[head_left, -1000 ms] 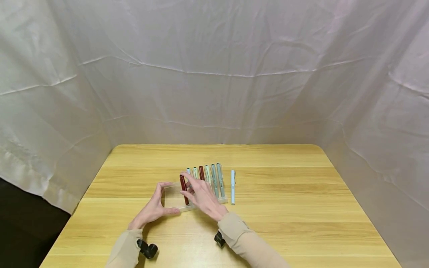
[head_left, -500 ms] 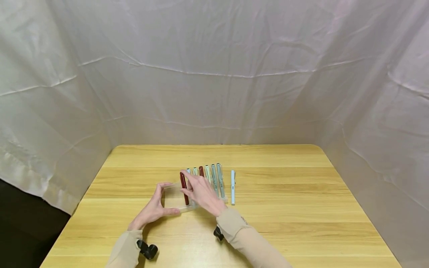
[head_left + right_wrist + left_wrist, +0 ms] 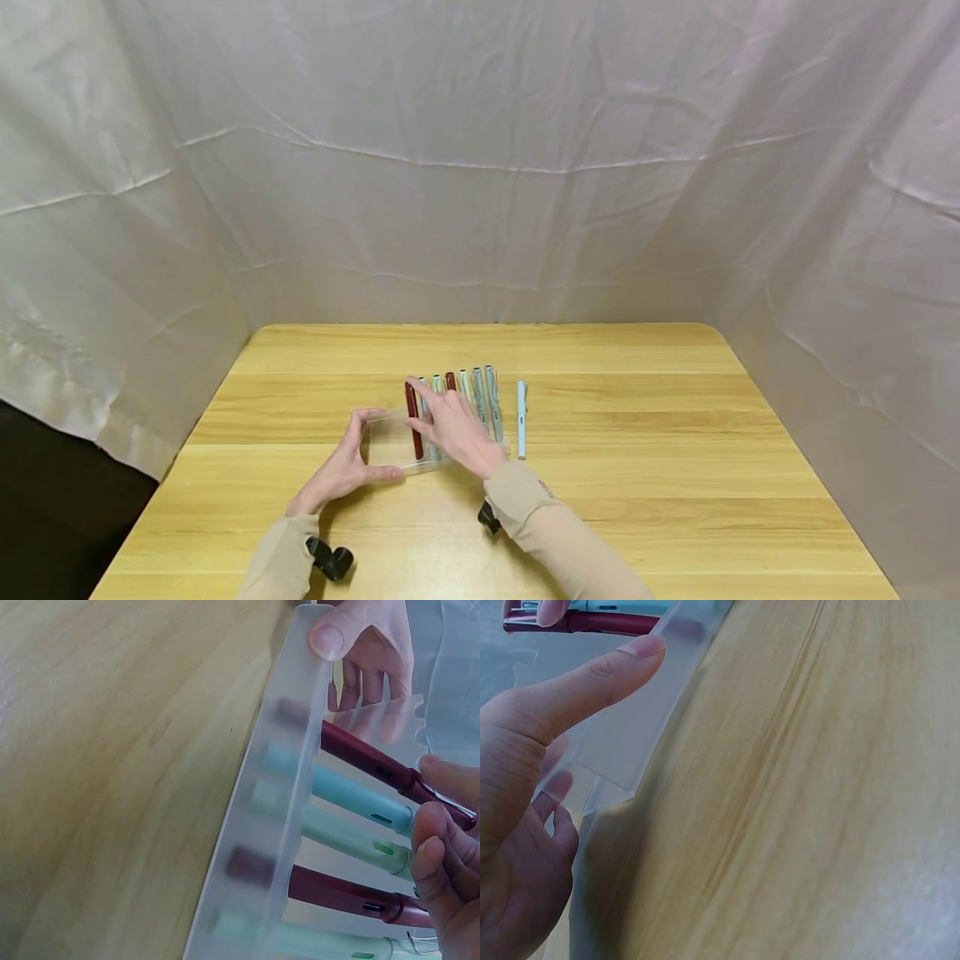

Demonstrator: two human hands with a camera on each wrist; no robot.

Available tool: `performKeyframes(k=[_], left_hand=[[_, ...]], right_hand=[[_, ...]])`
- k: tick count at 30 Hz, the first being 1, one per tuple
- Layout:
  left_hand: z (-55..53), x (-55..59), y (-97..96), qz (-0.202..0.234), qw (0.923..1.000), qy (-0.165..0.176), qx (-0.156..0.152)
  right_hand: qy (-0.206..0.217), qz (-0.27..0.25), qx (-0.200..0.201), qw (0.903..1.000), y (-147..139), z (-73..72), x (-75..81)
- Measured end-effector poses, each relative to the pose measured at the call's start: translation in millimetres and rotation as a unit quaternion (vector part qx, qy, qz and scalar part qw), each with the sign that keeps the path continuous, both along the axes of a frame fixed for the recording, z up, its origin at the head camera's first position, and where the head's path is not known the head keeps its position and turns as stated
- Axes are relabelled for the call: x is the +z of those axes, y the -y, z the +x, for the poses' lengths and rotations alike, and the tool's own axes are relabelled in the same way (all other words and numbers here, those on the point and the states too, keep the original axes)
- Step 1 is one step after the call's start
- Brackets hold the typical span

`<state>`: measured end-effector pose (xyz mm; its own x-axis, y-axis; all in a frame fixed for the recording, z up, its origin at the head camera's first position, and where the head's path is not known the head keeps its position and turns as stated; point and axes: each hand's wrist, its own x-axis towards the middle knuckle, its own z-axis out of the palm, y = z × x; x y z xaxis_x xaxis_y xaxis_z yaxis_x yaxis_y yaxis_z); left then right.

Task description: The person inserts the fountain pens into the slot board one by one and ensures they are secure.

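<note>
A translucent plastic pen tray (image 3: 386,468) lies on the table with several capped pens side by side. My left hand (image 3: 347,462) grips its left end, the thumb (image 3: 622,671) on the near wall and the fingers at the far side. At the left of the row is a dark red pen (image 3: 414,429), its lower end inside the near wall. My right hand (image 3: 457,429) pinches its cap end between thumb and fingers. Beside it in the right wrist view lie a light blue pen (image 3: 360,796), a pale green pen (image 3: 352,836) and another dark red pen (image 3: 337,896).
A single light blue pen (image 3: 521,421) lies on the wooden table (image 3: 675,467) just right of the tray. Grey-green pens (image 3: 492,404) fill the tray's right end. Pale curtains (image 3: 480,208) hang behind and at both sides of the table.
The dark red pen's cap end has shifted slightly away and to the right, bringing it nearer the row. My right hand moved slightly with it; my left hand stayed on the tray.
</note>
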<state>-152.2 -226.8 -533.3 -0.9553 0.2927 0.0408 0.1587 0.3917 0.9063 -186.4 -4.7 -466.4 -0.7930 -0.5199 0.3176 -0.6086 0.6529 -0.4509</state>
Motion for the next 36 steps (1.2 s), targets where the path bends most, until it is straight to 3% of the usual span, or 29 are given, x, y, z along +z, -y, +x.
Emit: performKeyframes(k=[25,31,36], left_hand=[[-0.2,-0.6,0.1,0.008,0.9998,-0.016,-0.002],[0.0,-1.2,0.7,0.008,0.9997,-0.022,-0.004],[0.2,-0.3,0.5,0.001,0.9999,-0.013,-0.002]], right_hand=[[0.003,0.029,-0.011,0.9995,1,1.2,-0.6],[0.021,-0.015,0.000,0.9997,-8,3.4,-1.7],[0.038,-0.096,-0.003,0.9947,-28,6.3,-4.3]])
